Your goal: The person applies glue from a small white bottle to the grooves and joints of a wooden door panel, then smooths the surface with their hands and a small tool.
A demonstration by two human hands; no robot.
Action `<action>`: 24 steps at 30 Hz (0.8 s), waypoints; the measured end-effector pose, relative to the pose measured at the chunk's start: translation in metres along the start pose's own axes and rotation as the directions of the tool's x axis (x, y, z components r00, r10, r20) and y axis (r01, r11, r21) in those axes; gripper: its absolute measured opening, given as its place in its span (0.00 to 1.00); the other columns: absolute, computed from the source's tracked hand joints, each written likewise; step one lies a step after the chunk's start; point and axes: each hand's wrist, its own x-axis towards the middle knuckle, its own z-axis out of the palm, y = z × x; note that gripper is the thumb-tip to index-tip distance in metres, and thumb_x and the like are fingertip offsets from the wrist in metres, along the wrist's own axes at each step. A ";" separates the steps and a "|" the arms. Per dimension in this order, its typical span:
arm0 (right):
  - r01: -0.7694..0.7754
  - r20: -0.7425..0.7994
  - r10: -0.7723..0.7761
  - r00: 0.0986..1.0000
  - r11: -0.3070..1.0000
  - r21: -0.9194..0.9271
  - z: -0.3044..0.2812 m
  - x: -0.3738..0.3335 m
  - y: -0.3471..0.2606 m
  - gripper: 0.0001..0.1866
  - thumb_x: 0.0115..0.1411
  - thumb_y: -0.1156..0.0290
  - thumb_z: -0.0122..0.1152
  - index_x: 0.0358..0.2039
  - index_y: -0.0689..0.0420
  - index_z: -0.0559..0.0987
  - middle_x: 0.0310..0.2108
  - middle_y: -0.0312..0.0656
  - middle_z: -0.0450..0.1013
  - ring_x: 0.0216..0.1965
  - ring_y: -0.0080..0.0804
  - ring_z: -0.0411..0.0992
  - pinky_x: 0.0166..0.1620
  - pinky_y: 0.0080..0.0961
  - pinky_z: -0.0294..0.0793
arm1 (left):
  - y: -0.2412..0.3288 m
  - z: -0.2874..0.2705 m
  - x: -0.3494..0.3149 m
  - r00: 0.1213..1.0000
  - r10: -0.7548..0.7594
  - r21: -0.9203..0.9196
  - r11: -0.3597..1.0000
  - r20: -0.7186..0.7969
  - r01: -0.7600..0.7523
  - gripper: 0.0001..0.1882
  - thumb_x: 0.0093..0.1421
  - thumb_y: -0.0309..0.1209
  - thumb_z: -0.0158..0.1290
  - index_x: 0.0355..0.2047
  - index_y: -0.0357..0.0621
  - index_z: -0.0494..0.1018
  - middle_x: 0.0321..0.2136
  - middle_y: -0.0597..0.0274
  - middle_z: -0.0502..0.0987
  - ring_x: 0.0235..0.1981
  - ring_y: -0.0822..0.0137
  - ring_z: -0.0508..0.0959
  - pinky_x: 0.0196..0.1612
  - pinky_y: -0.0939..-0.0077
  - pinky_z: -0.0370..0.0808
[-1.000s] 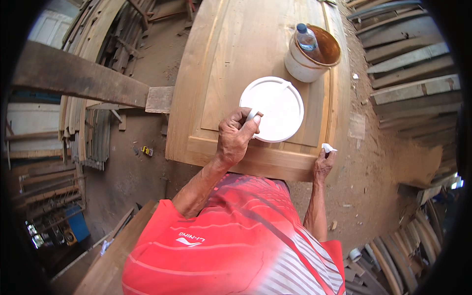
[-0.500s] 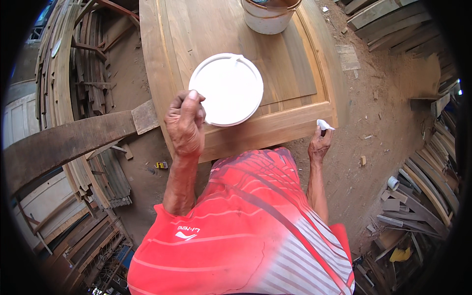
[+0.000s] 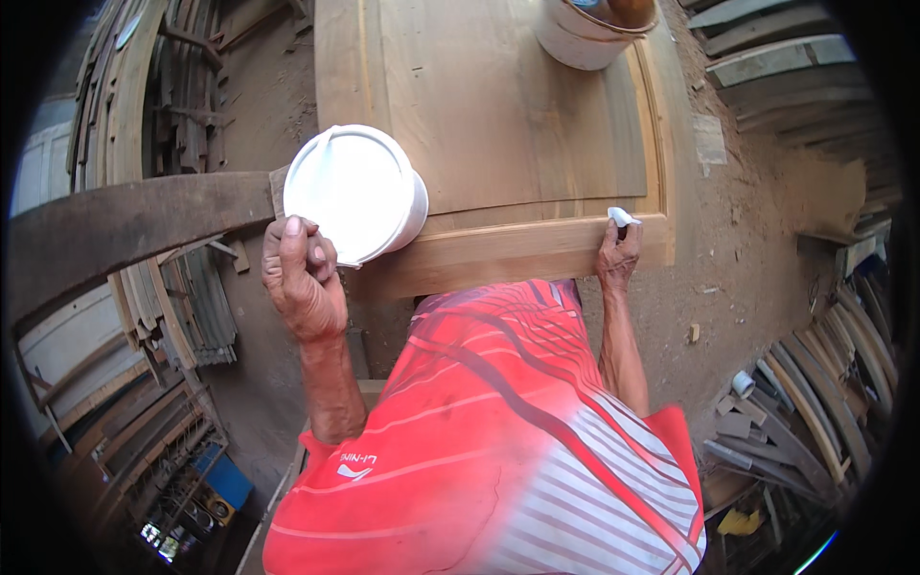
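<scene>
At the bottom of the frame, a red shirt (image 3: pixel 412 479) with a white-striped side is filling the near view. Left of centre, the left hand (image 3: pixel 309 278) is curling its fingers and thumb together, pinching at the near edge of a white lidded bucket (image 3: pixel 347 187). The bucket is overlapping the near left corner of a wooden panel door (image 3: pixel 517 134); whether it is touching the door cannot be told. Right of centre, the right hand (image 3: pixel 619 259) is pinching a crumpled white scrap (image 3: pixel 624 218) between its fingertips, at the door's near edge. Farther off, at the top of the frame, a brown-stained white pail (image 3: pixel 582 40) is standing on the door. A dark wooden beam (image 3: pixel 144 218) is stretching in from the left edge, and weathered boards (image 3: pixel 781 62) are lying stacked at upper right.
</scene>
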 end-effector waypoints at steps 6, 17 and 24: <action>0.024 0.044 -0.023 0.999 1.000 -0.002 0.028 0.029 -0.010 0.11 0.69 0.73 0.60 0.49 0.62 0.79 0.44 0.49 0.75 0.41 0.42 0.76 0.45 0.37 0.75 | -0.009 -0.044 -0.006 0.996 -0.006 -0.019 1.000 -0.086 0.004 0.13 0.72 0.33 0.52 0.29 0.42 0.71 0.18 0.73 0.64 0.17 0.82 0.59 0.20 0.85 0.54; 0.076 -0.043 -0.080 0.996 0.995 -0.070 0.053 0.141 -0.003 0.14 0.65 0.67 0.64 0.45 0.63 0.81 0.37 0.52 0.77 0.37 0.47 0.76 0.42 0.41 0.75 | -0.016 -0.080 0.002 0.984 -0.011 0.113 0.993 -0.179 0.032 0.12 0.73 0.36 0.52 0.43 0.38 0.75 0.23 0.72 0.68 0.23 0.81 0.64 0.27 0.86 0.63; 0.017 -0.031 -0.022 0.999 0.987 -0.162 0.015 0.171 0.060 0.17 0.65 0.63 0.64 0.48 0.61 0.82 0.39 0.51 0.77 0.41 0.45 0.77 0.45 0.41 0.77 | -0.052 -0.089 -0.009 0.966 0.143 0.604 0.797 -0.217 0.018 0.26 0.76 0.35 0.44 0.69 0.35 0.60 0.49 0.56 0.75 0.47 0.68 0.75 0.51 0.70 0.75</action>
